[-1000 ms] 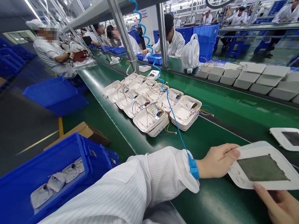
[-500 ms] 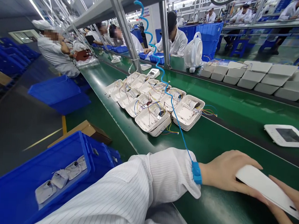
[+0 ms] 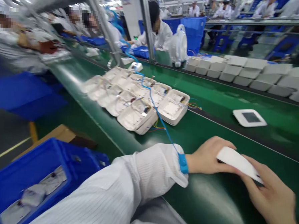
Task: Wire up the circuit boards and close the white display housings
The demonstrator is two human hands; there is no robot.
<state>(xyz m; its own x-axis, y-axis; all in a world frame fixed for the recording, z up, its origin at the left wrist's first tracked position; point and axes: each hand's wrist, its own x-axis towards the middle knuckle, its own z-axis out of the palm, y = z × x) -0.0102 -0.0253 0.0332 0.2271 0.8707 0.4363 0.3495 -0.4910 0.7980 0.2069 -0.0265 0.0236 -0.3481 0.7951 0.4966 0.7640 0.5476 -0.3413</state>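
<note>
A smooth white plastic housing (image 3: pixel 238 160) is held between both my hands above the green worktop. My left hand (image 3: pixel 208 157), with a blue strap at the wrist, grips its left end, thumb along the near edge. The right end is gripped by my right hand (image 3: pixel 269 190), its thumb on the near side and fingers over the far side. A dark slot shows near that end; the underside is hidden. Beyond my hands, a white panel with a grey screen (image 3: pixel 250 117) lies on the belt.
Several open white housings with wires (image 3: pixel 136 114) stand grouped on the worktop (image 3: pixel 107 146). A coiled blue cord (image 3: pixel 150 93) crosses them to my wrist. White housings (image 3: pixel 232 69) line the belt's far side near a white fan (image 3: pixel 179 45). A blue bin (image 3: pixel 61 161) stands lower left.
The view has swung right, so the housings and panel sit further left in it. More of my right hand now shows. Both hands still hold the white housing.
</note>
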